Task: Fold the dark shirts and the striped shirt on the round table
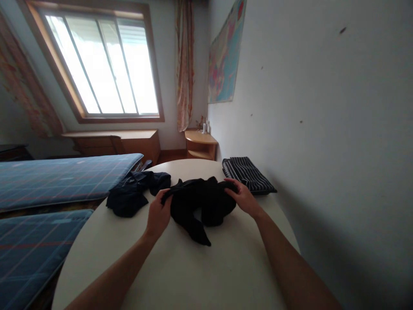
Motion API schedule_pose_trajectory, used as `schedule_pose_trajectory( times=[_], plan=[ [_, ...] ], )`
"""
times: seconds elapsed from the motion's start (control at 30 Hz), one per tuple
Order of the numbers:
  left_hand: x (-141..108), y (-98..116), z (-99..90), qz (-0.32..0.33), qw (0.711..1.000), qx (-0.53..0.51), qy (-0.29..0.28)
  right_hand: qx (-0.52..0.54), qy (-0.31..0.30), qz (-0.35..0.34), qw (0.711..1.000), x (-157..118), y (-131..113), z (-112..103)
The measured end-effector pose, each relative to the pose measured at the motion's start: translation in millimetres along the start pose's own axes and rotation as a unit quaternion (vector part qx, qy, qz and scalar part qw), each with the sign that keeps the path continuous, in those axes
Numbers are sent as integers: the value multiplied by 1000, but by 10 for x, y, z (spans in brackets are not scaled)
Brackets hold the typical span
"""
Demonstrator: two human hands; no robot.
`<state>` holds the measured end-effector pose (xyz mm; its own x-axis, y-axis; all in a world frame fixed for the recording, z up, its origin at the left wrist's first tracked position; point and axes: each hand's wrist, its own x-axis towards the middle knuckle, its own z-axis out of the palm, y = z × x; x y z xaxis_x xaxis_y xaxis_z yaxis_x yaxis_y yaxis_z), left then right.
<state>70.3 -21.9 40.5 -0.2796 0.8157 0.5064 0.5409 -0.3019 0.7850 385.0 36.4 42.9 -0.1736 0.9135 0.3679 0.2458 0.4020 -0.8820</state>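
Observation:
A crumpled black garment (196, 196) lies in the middle of the round white table (180, 275), with one narrow part trailing toward me. Its exact kind I cannot tell. My left hand (159, 213) grips the left edge of the garment between thumb and fingers. On the opposite side, my right hand (240, 196) pinches its upper right edge. Left of my left hand rests a bunched dark navy garment (129, 198) near the table's rim. Behind my right hand sits a folded black cloth with white stripes (250, 174).
Two blue plaid mattresses (64, 178) are on the left, beside the table. A bare wall (322, 150) runs close along the right. Farther back stand a wooden desk (135, 135) below the window and a corner shelf (201, 137) with small bottles.

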Motion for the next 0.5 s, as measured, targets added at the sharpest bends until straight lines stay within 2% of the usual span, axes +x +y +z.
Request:
schedule_pose_trajectory(
  times=[0.07, 0.13, 0.17, 0.23, 0.3, 0.37, 0.43, 0.5],
  plan=[
    [102, -99, -44, -42, 999, -4, 33, -13, 89, -24, 996, 35, -4, -17],
    [153, -214, -49, -87, 996, -1, 19, -34, 135, -41, 989, 43, -4, -5],
    [154, -272, -34, -99, 995, 3, -3, -52, 138, -48, 988, 37, 2, 12],
    [112, -371, 20, -80, 995, 20, -63, -87, 102, -55, 989, 4, 27, 64],
    [42, -434, 81, -14, 988, 57, -144, -104, 24, -48, 993, -40, 61, 120],
    [-18, -449, 117, 68, 967, 111, -218, -110, -53, -30, 992, -77, 84, 154],
    [-42, -421, 112, 134, 943, 158, -261, -118, -101, -18, 988, -95, 79, 154],
    [-27, -372, 68, 171, 926, 180, -283, -119, -135, -16, 984, -100, 44, 122]
  ],
)
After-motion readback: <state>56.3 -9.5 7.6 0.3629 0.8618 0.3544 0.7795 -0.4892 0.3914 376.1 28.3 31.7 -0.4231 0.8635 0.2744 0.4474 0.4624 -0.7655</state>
